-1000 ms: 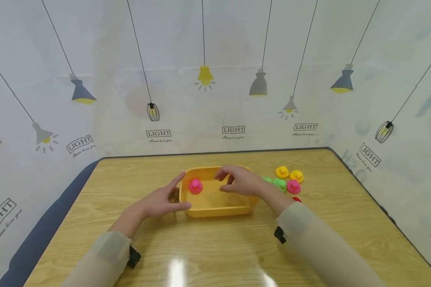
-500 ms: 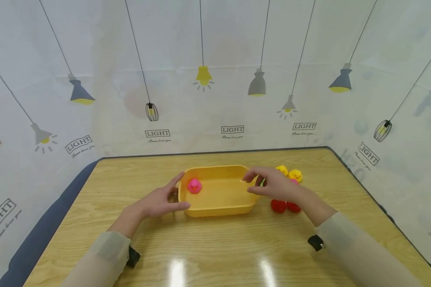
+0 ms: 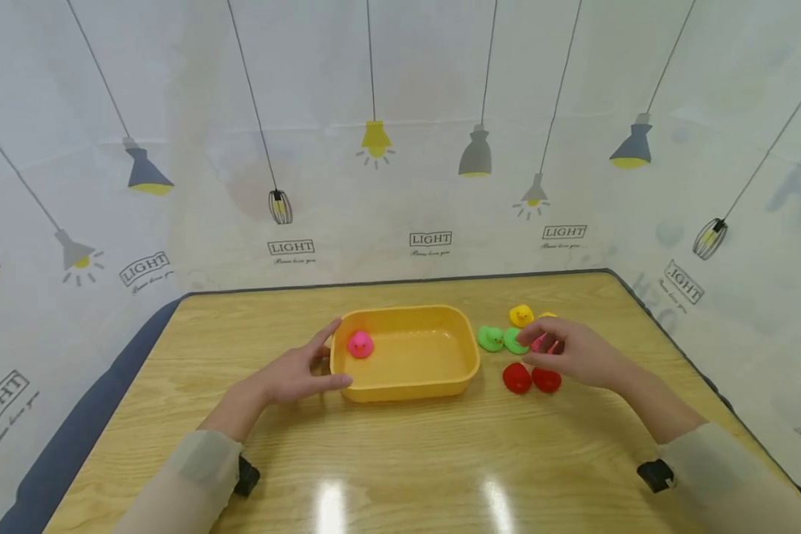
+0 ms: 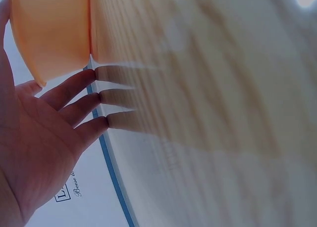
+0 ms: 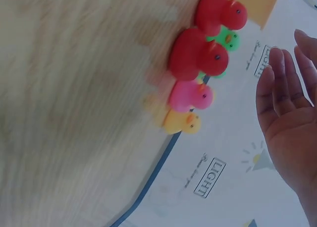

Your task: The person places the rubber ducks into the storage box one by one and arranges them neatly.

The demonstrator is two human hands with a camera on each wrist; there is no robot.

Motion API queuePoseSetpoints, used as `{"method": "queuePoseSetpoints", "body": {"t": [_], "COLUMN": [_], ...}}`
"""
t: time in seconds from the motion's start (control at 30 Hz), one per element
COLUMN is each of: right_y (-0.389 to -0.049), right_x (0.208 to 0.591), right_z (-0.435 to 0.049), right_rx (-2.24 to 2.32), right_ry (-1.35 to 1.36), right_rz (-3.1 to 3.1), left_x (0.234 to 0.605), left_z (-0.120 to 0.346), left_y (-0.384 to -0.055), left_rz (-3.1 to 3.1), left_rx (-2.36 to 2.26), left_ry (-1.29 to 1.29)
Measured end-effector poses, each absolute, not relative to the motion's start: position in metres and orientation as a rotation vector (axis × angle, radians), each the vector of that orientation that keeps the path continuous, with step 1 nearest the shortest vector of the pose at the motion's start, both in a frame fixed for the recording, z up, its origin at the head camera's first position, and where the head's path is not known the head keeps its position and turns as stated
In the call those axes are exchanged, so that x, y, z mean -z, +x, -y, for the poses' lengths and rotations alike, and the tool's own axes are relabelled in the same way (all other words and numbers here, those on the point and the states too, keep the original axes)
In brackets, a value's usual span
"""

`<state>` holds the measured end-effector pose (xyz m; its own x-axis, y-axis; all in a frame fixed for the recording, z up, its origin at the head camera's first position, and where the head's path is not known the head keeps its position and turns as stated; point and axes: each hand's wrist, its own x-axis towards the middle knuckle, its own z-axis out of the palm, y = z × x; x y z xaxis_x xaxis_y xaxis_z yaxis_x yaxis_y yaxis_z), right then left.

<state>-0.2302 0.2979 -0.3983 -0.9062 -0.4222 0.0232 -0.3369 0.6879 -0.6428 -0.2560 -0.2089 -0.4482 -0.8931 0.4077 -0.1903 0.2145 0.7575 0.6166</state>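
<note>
Biggest worry from where we sit is the crowd on the right. Our right hand (image 3: pixel 577 354) hangs over a tight bunch of ducks, so if we come down sloppy, the knuckles or thumb could knock the two red ducks (image 3: pixel 517 378) nearest us, or shove the two green ducks (image 3: pixel 490 338) toward the yellow tub (image 3: pixel 407 391). The second pink duck (image 3: pixel 539 343) is half hidden behind our fingers, so grabbing the wrong one seems possible too. Same for the two yellow ducks (image 3: pixel 521 316) at the back. And if our left hand (image 3: pixel 294 374) leans too hard, we figure the tub could slide on the bench (image 3: pixel 400 452) and take the lone pink duck (image 3: pixel 360 345), sitting in its left end, along for the ride.

Pose-wise: the right palm faces inward, fingers loosely bent with the thumb apart, pinching nothing; the right wrist view shows a gap to the ducks. On the left, our fingers are spread, thumb and index straddling the tub's left end, the other three reaching down beside it, tips apparently on the bench.
</note>
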Motion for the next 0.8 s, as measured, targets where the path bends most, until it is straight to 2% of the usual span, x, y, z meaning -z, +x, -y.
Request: {"method": "queuePoseSetpoints", "body": {"t": [0.47, 0.8], "right_y": [-0.219, -0.218], "right_x": [0.416, 0.429], "right_z": [-0.338, -0.345], "right_rx": [1.029, 1.02], "right_ry": [-0.568, -0.513], "right_rz": [-2.73, -2.7], "left_x": [0.448, 0.448], "left_z": [0.21, 0.212], "left_y": [-0.256, -0.254], "left_rz": [-2.645, -2.637], "left_rx": [-0.876, -0.881], "left_ry": [0.507, 0.504]}}
